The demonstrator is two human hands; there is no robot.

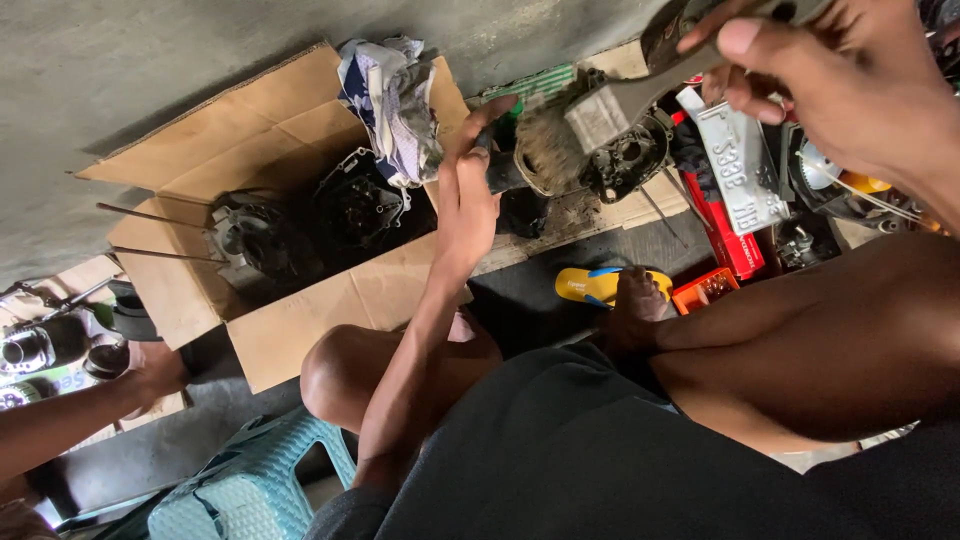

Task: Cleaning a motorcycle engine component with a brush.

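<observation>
Left hand (465,200) is gripping a dark engine part (515,170) at centre frame, fingers curled round its end. Right hand (830,75), at 1 o'clock, is clenching the handle of one wide brush (590,120); its grey, dirty bristles are touching the part's top. The part is looking black and greasy, sitting over a plank at the cardboard (270,130) edge.

On the cardboard, at 9 o'clock from the left hand: two dark engine casings (300,225) lying side by side, one rag (395,105) bunched at 11 o'clock. One small orange tray (705,290) at 4 o'clock is holding small pieces, too small to tell. One yellow sandal (600,285) is lying beside it. Another person's hand (150,370) is resting at 8 o'clock.
</observation>
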